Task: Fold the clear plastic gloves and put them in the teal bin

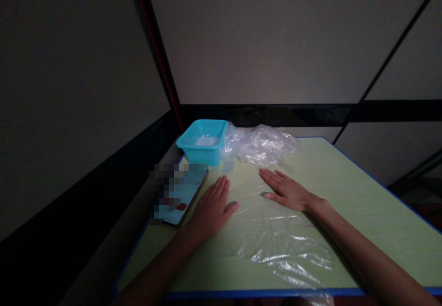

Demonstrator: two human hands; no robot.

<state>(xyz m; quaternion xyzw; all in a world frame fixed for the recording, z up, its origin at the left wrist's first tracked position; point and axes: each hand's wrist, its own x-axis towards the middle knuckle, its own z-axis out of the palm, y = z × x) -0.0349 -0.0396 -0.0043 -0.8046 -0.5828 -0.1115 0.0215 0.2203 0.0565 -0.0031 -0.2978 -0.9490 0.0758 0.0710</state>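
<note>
A clear plastic bag (pixel 272 232) lies spread over the table, wrinkled and shiny toward the near edge, where it hangs over. On its left side my left hand (pixel 212 207) rests flat, palm down, thumb apart from the fingers. My right hand (pixel 285 190) lies flat on the right side of the sheet, fingers stretched toward the back. Neither hand grips anything. Behind them sits a crumpled heap of clear plastic bags (pixel 264 142).
A turquoise plastic basket (pixel 203 156) with something pale inside stands at the back left. A phone (pixel 184 195), partly blurred out, lies left of my left hand. The pale green table (pixel 366 204) has a blue edge; panelled walls (pixel 262 39) rise behind and left.
</note>
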